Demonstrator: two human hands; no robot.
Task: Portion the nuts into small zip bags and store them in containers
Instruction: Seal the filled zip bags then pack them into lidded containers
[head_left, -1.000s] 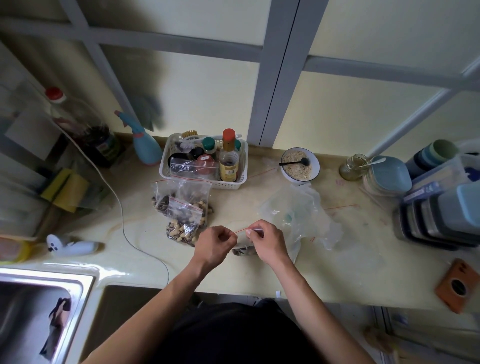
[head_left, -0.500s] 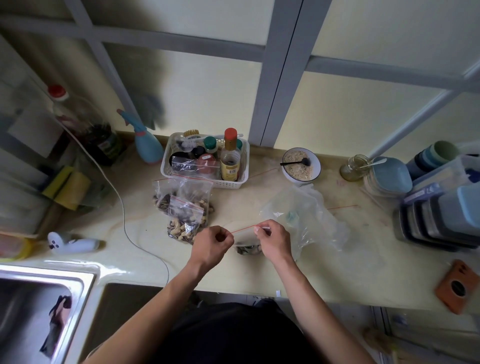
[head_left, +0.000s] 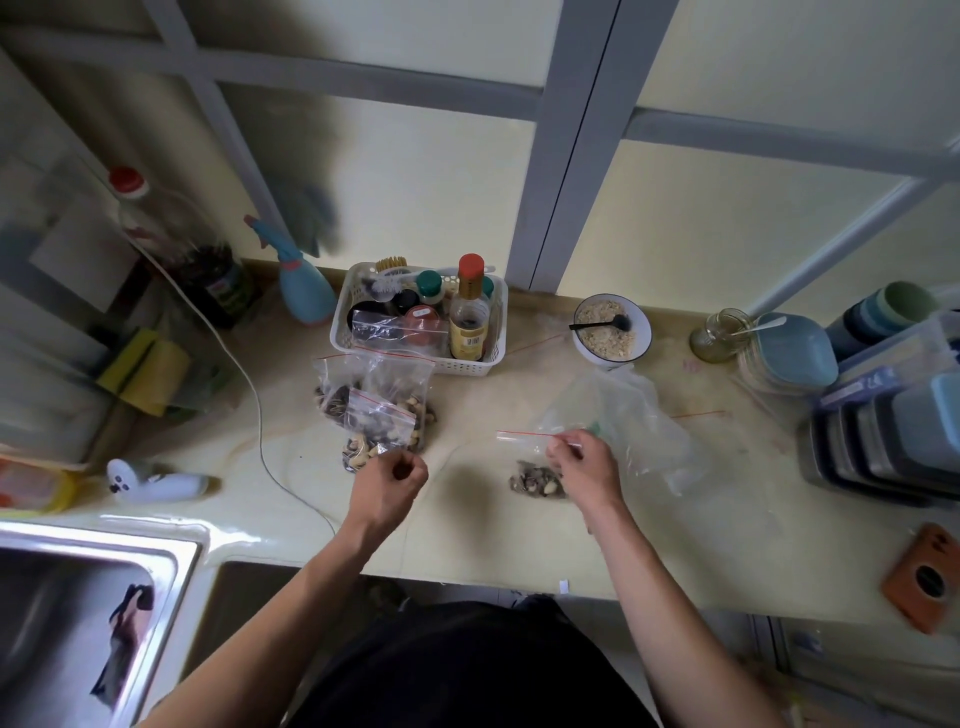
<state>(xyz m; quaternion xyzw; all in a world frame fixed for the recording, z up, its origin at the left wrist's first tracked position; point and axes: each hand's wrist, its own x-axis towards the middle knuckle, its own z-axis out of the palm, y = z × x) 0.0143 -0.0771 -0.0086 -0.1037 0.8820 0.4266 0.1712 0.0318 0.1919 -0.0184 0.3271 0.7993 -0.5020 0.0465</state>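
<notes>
1. Counter (head_left: 519, 545): cream top that both hands work over; sink (head_left: 78, 597) sits well to the left of the left hand.
2. Stack of containers (head_left: 883, 431): far right of the right hand, at the counter's edge. Looks like storage for later, lids on, nothing in hand from there.
3. Big clear bag (head_left: 639, 415): crumpled, just behind and to the right of the right hand. Contents hard to tell.
4. Filled zip bags (head_left: 379, 410): three or so w/ nuts, piled just beyond the left hand, in front of the white basket (head_left: 467, 364).
5. Small zip bag (head_left: 535, 467): under the right hand, nuts at the bottom, red seal strip stretched out to the left of the fingers.
6. Right hand (head_left: 584, 465): pinches the bag's top edge near the seal.
7. Left hand (head_left: 389, 480): fingers curled, holds nothing I can see; near the filled pile, apart from the current bag.
8. Step, prob.: sealing this portion or just sealed; can't tell if the strip is fully pressed.
9. Next prob. needs: run the seal if open, set bag w/ the pile, then bags into containers.
</notes>
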